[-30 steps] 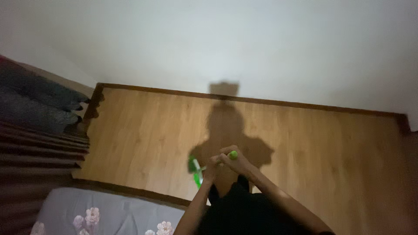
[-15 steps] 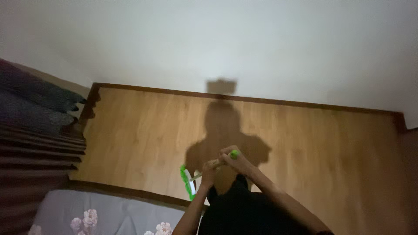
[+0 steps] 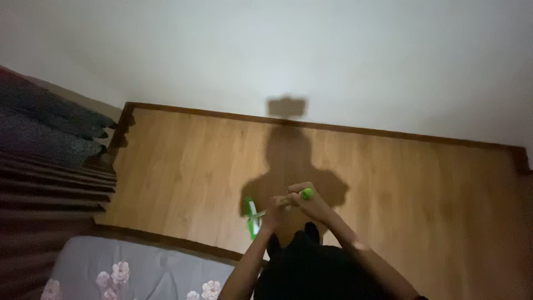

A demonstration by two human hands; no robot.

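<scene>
Both my hands grip the handle of a mop with a green tip point(image 3: 307, 193). My right hand point(image 3: 310, 203) holds the upper end just below that green tip. My left hand point(image 3: 273, 215) holds the handle lower down. The green and white mop head point(image 3: 252, 215) rests on the wooden floor point(image 3: 183, 172) to the left of my hands, close to the bed's edge. My shadow falls on the floor and the wall ahead of me.
A bed with a grey flowered sheet point(image 3: 139, 272) lies at the bottom left. Dark striped curtains point(image 3: 44, 194) hang at the left. A white wall point(image 3: 288, 50) with a dark skirting board point(image 3: 388, 133) bounds the floor ahead.
The mop head moved left toward the bed half a second ago and has now come back right. My hands kept their grip on the handle throughout.
</scene>
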